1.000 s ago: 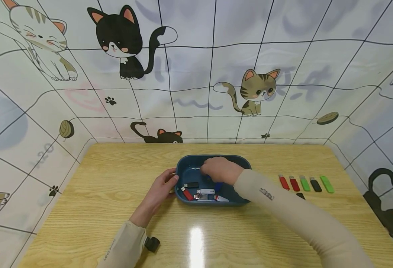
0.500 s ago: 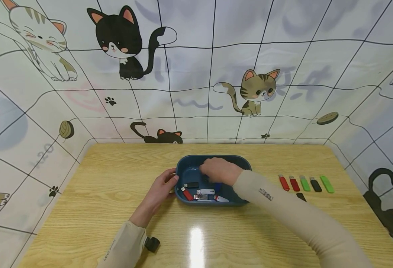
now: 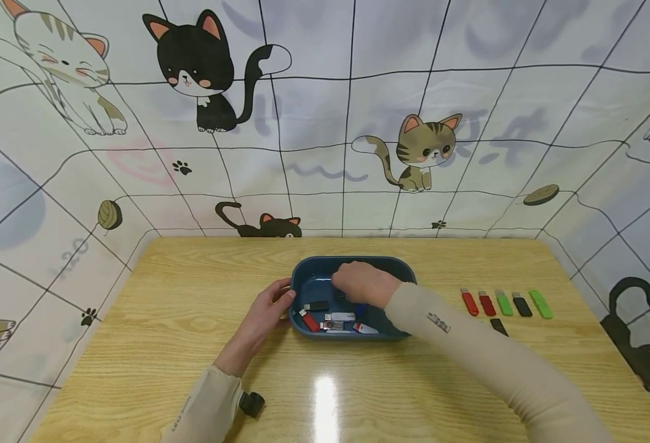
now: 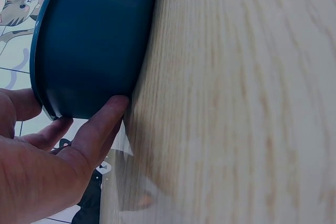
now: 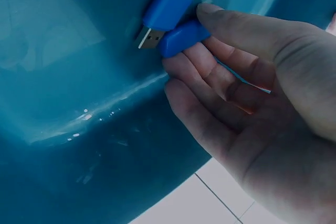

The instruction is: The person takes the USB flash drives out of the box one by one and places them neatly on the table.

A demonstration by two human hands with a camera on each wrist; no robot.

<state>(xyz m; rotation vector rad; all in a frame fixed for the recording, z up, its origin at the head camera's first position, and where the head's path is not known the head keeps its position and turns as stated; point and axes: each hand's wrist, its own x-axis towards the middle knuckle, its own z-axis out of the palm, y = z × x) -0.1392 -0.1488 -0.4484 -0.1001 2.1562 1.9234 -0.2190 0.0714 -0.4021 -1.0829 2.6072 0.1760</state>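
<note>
A dark blue plastic tub (image 3: 298, 289) stands on the wooden table. My left hand (image 3: 264, 312) holds its left end, the thumb at the rim and the fingers against the outer wall in the left wrist view (image 4: 58, 166). Inside the tub, toward the back, is my right hand (image 3: 364, 283). In the right wrist view, thumb and fingers of this hand (image 5: 247, 87) pinch a blue piece (image 5: 181, 38), which looks like a USB stick or its cap. Touching or just beside it is a blue USB stick (image 5: 170, 3) with its metal plug showing.
Several USB sticks lie in the tub's front left, among them a red one (image 3: 309, 320) and a white one (image 3: 342, 316). To the right, a row of red, green and black sticks includes a light green one (image 3: 540, 304). A black stick (image 3: 499, 327) lies nearer.
Both hands stay nearly in place. The right forearm has shifted slightly, so more of the black stick on the table shows.
</note>
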